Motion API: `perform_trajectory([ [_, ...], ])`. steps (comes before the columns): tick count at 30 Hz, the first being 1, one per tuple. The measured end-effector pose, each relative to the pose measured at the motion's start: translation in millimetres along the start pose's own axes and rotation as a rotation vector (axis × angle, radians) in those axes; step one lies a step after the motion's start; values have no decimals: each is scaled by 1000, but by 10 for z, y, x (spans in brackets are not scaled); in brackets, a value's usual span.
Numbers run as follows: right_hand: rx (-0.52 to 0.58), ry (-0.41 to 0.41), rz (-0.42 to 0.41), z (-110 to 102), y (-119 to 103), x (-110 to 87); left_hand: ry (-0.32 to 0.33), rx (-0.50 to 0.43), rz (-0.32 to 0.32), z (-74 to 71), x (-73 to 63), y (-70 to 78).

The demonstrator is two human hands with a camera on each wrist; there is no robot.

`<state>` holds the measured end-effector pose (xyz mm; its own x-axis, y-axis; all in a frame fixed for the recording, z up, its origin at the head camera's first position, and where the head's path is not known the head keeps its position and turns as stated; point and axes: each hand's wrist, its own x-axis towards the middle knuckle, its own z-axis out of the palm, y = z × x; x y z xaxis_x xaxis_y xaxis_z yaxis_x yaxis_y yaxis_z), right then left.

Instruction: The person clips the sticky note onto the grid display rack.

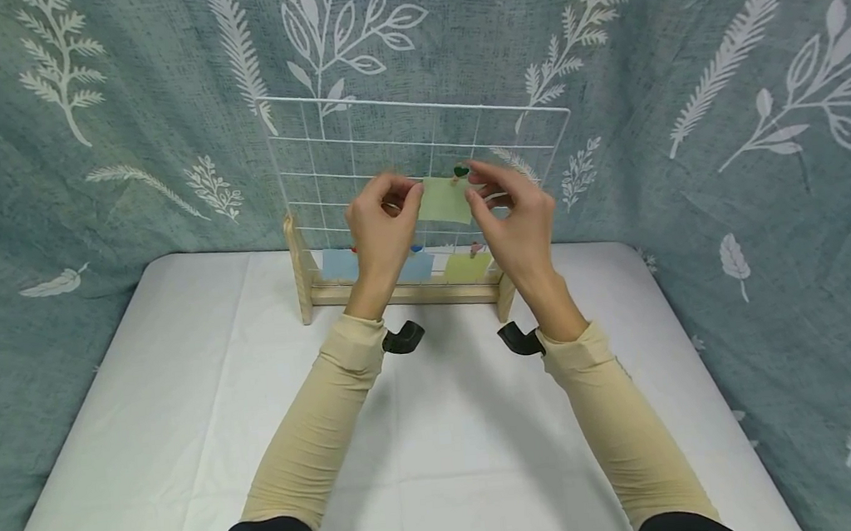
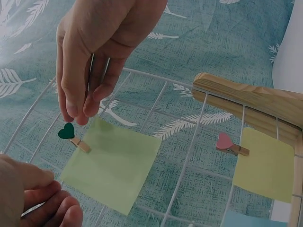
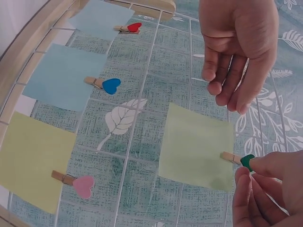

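Note:
A pale green note [image 1: 445, 201] hangs on a white wire grid [image 1: 413, 104], held by a small wooden clothespin with a green heart [image 2: 66, 131]. My right hand [image 1: 514, 208] is at the note's right side, its fingertips by the heart; the whole heart shows in the left wrist view, outside the fingers. In the right wrist view those fingertips overlap the heart's edge, so contact is unclear. My left hand [image 1: 387, 227] hovers at the note's left side, fingers loosely bent. The right wrist view shows the left hand apart from the paper, holding nothing.
Lower on the grid hang a yellow note [image 3: 38, 161] with a pink heart clothespin [image 3: 80, 185], and two light blue notes with blue heart [image 3: 111, 86] and red heart [image 3: 135, 27] clothespins. A wooden stand [image 1: 405, 294] supports the grid on a white-covered table [image 1: 202, 383]. Behind hangs a leaf-patterned curtain [image 1: 157, 95].

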<state>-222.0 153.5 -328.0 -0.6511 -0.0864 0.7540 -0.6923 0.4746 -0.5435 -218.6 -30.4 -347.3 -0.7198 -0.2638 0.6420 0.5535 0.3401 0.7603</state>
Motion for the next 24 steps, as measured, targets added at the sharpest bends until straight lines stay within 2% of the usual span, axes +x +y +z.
perform_trajectory([
  [7,27,8,46,-40,-24,-144,-25,15,26,-35,-55,-28],
  [14,32,35,55,-44,-1,-287,-39,16,46,-53,-134,-55],
  [24,-26,-10,122,-91,89,-550,-83,43,52,-72,-317,-170],
])
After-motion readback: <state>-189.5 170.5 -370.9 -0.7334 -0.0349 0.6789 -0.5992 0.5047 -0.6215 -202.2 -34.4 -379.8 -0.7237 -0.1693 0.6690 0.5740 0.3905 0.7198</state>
